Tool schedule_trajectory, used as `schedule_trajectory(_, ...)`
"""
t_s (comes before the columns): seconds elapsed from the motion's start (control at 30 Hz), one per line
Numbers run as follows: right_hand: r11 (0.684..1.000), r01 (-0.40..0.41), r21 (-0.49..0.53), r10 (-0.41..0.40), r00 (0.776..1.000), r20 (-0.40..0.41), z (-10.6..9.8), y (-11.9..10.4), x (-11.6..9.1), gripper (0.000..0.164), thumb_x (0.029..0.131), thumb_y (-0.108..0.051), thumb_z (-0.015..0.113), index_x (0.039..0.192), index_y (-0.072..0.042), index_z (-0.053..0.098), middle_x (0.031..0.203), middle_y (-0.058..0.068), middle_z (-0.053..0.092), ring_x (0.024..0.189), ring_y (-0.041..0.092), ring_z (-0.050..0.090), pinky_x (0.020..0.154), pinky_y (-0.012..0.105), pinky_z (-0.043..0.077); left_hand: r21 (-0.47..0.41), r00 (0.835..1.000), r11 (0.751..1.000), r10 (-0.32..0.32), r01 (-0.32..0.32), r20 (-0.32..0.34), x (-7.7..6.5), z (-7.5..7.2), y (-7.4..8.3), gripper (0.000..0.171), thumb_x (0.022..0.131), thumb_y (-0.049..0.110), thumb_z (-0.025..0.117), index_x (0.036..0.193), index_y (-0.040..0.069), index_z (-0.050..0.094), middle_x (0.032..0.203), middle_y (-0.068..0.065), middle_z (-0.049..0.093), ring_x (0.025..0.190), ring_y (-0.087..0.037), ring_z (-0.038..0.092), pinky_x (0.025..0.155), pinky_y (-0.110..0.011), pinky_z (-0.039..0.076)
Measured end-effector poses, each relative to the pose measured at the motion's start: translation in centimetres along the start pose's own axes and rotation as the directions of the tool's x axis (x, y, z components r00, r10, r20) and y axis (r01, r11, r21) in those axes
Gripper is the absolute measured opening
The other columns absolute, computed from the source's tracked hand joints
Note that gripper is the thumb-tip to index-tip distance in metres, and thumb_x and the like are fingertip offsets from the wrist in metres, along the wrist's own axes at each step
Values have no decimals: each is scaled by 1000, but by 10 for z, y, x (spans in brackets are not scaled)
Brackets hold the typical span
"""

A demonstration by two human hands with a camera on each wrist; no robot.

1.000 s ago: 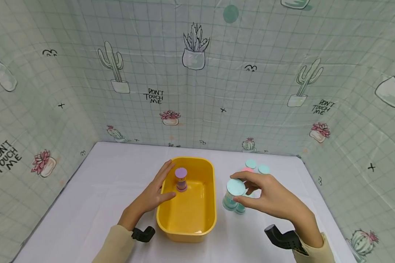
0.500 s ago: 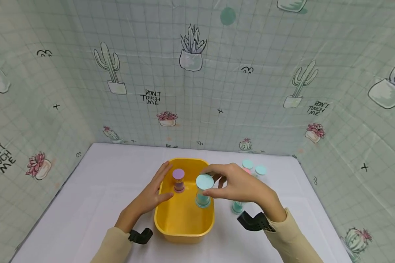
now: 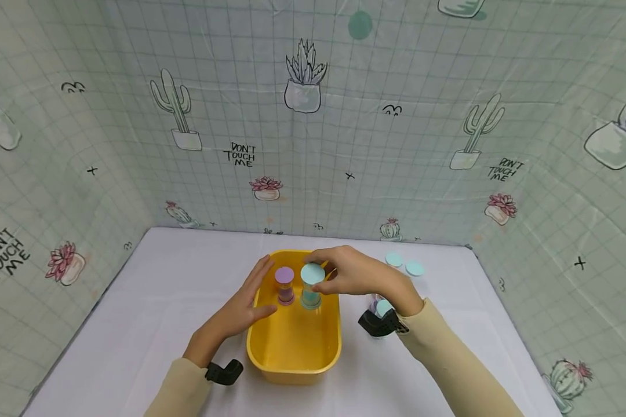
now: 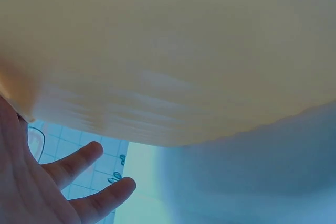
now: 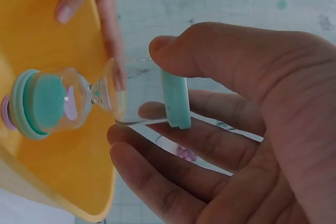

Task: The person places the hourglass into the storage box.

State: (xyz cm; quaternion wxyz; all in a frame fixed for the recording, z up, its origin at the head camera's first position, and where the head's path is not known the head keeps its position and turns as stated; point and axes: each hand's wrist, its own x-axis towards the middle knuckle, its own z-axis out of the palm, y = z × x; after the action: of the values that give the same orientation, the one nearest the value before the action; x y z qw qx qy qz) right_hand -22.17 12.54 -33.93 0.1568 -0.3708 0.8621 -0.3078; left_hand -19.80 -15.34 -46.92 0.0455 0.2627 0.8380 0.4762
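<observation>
Your right hand pinches the mint-capped hourglass by its upper cap, upright inside the yellow tub, just right of the purple-capped hourglass. Your left hand, thumb and fingers spread, lies at the tub's left rim.

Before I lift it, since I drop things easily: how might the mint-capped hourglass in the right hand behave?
The mint-capped hourglass looks fragile, since its clear bulbs meet at a thin waist. It probably won't flop, as those bulbs look rigid. Laid on its side, it may roll, because its end caps are round.
</observation>
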Motion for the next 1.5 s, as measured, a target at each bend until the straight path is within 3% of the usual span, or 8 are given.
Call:
schedule_trajectory(0.33,993,-111,-46,114,992,54,5,21,35,40,90,-10,79,128,-3,67,123,10,70,104,24,70,89,32,61,-2,999,999,-34,34,2,3,-4,4,87,97,31,66,165,9,17,174,-15,1,159,-45,2,121,-72,8)
schedule_trajectory(0.5,982,-158,-102,168,981,97,15,29,45,38,89,-9,80,124,-4,68,121,9,71,104,22,67,94,35,59,8,999,999,-37,37,4,-1,2,1,88,98,37,66,165,9,16,174,-16,1,159,-45,4,122,-71,10)
schedule_trajectory(0.77,960,-233,-157,256,955,149,31,42,58,33,86,-9,83,117,-8,71,114,3,71,101,18,63,99,38,56,4,998,998,-64,64,15,-4,7,0,86,97,31,66,165,7,18,174,-14,1,160,-42,5,123,-69,10)
schedule_trajectory(0.93,957,-222,-188,252,956,152,29,44,66,31,85,-9,83,114,-9,72,110,2,72,99,18,62,98,38,56,12,999,999,-31,32,-12,-2,3,2,83,98,31,66,164,6,21,174,-15,3,159,-43,7,122,-70,12)
schedule_trajectory(1.23,944,-244,-223,277,951,133,30,46,71,31,85,-7,83,114,-8,73,108,2,70,96,17,60,96,38,56,3,1000,1000,-18,18,3,3,0,1,78,99,30,65,163,9,25,174,-14,4,159,-42,7,122,-71,13)
schedule_trajectory(1.5,944,-226,-241,268,950,159,36,46,78,26,85,-7,83,110,-9,73,104,0,70,93,16,59,93,35,56,9,998,998,-67,67,-20,-4,1,0,79,100,40,63,163,11,26,175,-9,4,160,-39,8,123,-69,13)
